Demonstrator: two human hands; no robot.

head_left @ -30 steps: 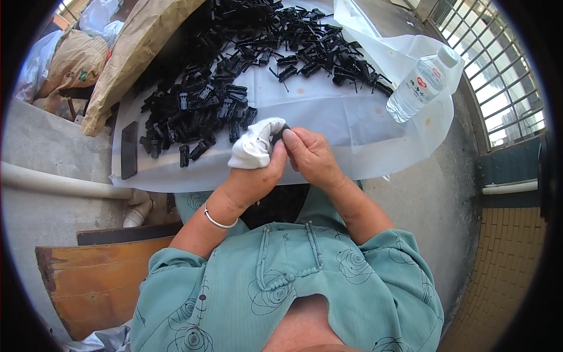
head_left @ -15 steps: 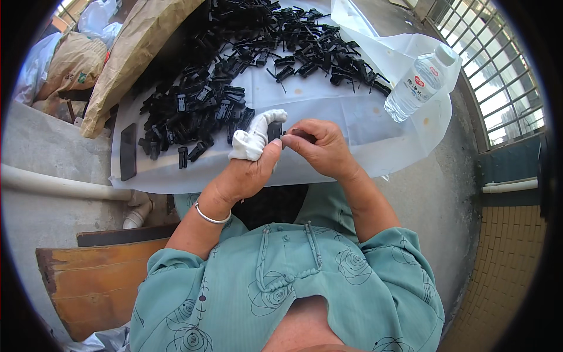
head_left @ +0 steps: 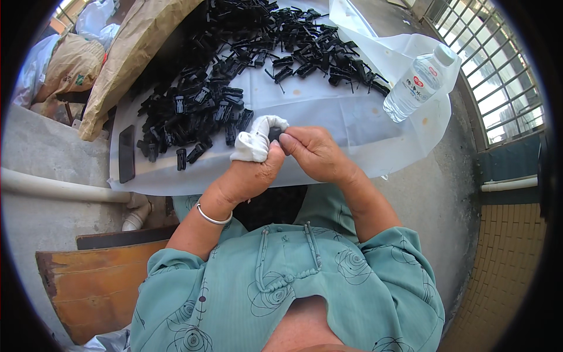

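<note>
In front of my chest, over the near edge of the covered table, my left hand (head_left: 251,173) is closed around a small black plastic part (head_left: 274,134). A white cloth glove (head_left: 253,145) covers that hand's fingers, leaving the thumb bare. My right hand (head_left: 320,154) meets it from the right, thumb and index finger pinched against the same part. Its fingers hide much of the part, and I cannot make out whether a second piece is between them. Just beyond lies a heap of similar black plastic parts (head_left: 186,108); several parts farther right have thin stems (head_left: 284,74).
White plastic sheeting (head_left: 346,126) covers the table. A clear water bottle (head_left: 414,88) stands at its right, tilted in view. A dark phone (head_left: 126,154) lies at the left edge, near a brown paper sack (head_left: 132,58). A pale pipe (head_left: 64,183) runs along the left wall.
My right hand has moved slightly left and closed in on the black part, its fingertips now covering more of it. My left hand stays nearly in place.
</note>
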